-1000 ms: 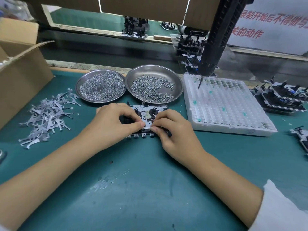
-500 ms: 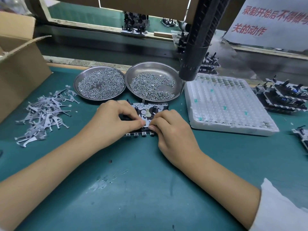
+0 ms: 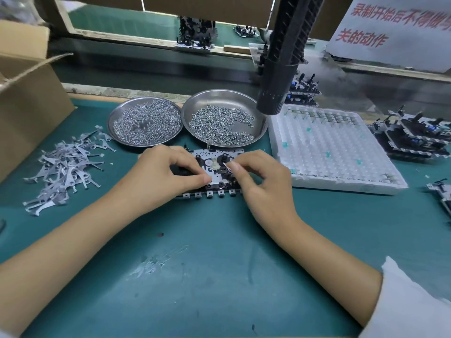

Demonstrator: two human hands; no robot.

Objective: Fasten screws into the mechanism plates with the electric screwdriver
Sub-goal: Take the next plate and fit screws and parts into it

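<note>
A mechanism plate (image 3: 214, 164) with black and white parts lies on the green mat in front of two steel dishes of screws (image 3: 145, 124) (image 3: 220, 124). My left hand (image 3: 166, 176) holds the plate's left side, thumb and forefinger pinched at its middle. My right hand (image 3: 261, 181) rests on the plate's right side with curled fingers, its fingertips pinching something small and pale over the plate. The black electric screwdriver (image 3: 280, 69) hangs above the right dish, untouched; its tip is hard to see.
A white foam tray (image 3: 336, 152) lies to the right, with finished mechanisms (image 3: 410, 135) stacked beyond it. A pile of grey metal levers (image 3: 66, 167) lies at the left beside a cardboard box (image 3: 26, 98). A raised conveyor edge runs behind the dishes.
The hanging screwdriver has swung left, from over the foam tray to over the right dish. My right hand's fingers lifted slightly from the plate's front edge toward its middle.
</note>
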